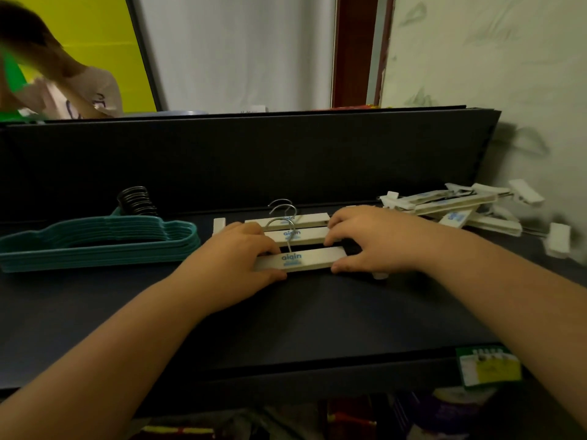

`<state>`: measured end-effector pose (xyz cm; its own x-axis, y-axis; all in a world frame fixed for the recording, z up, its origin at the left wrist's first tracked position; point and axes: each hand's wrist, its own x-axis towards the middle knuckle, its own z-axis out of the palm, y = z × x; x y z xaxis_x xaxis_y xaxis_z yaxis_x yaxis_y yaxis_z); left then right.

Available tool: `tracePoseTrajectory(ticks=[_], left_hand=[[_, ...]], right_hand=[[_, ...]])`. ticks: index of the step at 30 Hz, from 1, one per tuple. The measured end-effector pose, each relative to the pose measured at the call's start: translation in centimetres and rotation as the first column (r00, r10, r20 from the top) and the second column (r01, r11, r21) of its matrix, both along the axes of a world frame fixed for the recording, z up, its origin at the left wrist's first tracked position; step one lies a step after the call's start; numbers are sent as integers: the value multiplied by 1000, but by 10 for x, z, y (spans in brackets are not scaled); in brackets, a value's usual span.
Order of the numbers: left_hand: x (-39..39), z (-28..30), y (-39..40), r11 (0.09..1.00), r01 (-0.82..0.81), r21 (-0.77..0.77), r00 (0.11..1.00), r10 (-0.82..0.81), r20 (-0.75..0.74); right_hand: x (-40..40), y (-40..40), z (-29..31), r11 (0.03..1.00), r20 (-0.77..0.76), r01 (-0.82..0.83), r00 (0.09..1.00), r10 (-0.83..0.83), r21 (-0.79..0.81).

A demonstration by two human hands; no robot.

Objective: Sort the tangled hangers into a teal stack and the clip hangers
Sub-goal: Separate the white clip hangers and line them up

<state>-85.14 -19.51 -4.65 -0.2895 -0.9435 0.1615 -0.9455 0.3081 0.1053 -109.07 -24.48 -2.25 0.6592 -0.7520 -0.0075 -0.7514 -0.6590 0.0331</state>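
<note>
White-barred clip hangers (300,246), 3 in a row at table centre, are gripped at their ends by left hand (236,260) and right hand (373,241), with 1 teal stack (95,244) beside them.

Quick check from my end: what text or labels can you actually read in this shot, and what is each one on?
"aiqin": blue print on the nearest clip hanger, gripped by both hands.
"aiqin": on the middle clip hanger behind it.
Blue print on the clip hanger pile: blurred, unreadable.
Green and yellow tag: too small to read.
</note>
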Motion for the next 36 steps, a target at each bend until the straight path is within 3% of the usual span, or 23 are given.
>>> tracePoseTrajectory(ticks=[16, 20, 25, 32, 36], left_hand=[[1, 0, -10, 999, -24, 25, 998, 22, 67], [-1, 2, -7, 998, -53, 26, 998, 52, 30], [-9, 12, -8, 997, -58, -59, 997, 55, -46], [-120, 39, -17, 986, 90, -139, 981, -112, -156], [-208, 47, -49, 985, 163, -58, 966, -171, -197]], right_hand=[[0, 11, -10, 996, 49, 71, 996, -68, -51], [-24, 34, -11, 978, 208, 146, 971, -113, -149], [-96, 65, -4, 906, 400, 356, 883, -246, -228], [-203, 65, -6, 807, 393, 551, 804, -446, -211], [-236, 55, -8, 814, 406, 542, 805, -432, -209]])
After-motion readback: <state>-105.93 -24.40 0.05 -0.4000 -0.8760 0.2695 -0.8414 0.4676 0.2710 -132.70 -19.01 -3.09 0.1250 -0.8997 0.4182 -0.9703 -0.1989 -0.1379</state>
